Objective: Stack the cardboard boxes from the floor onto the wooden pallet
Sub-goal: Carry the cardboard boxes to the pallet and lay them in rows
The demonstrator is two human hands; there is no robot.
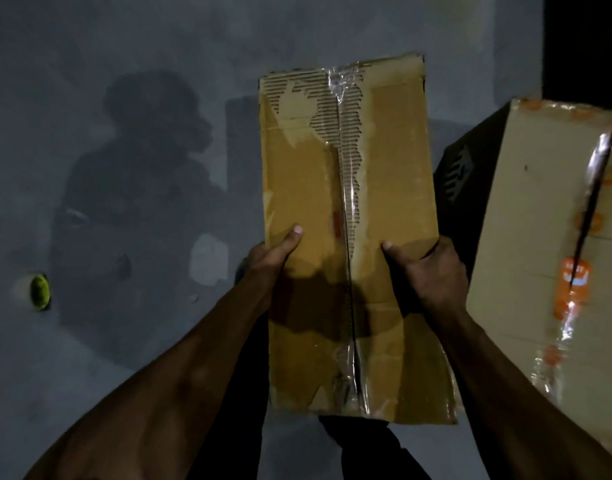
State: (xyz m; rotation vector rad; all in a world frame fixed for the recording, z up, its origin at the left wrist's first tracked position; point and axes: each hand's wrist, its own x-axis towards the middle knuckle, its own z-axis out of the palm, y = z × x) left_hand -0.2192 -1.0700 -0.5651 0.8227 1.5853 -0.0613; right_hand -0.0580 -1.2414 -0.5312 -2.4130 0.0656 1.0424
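Note:
I hold a long, worn cardboard box point(349, 202) in front of me above the grey floor, its top torn along a clear-taped seam. My left hand point(273, 258) grips its left side with the thumb on top. My right hand point(432, 271) grips its right side, thumb also on the top face. A second cardboard box point(540, 220) with orange tape lies close to the right of the held one. No wooden pallet shows in this view.
The dim grey concrete floor point(124, 98) carries my shadow on the left. A small yellow-green round object point(40, 292) lies at the far left. A black area point(585, 39) fills the top right corner. My dark trouser legs point(363, 448) show below the box.

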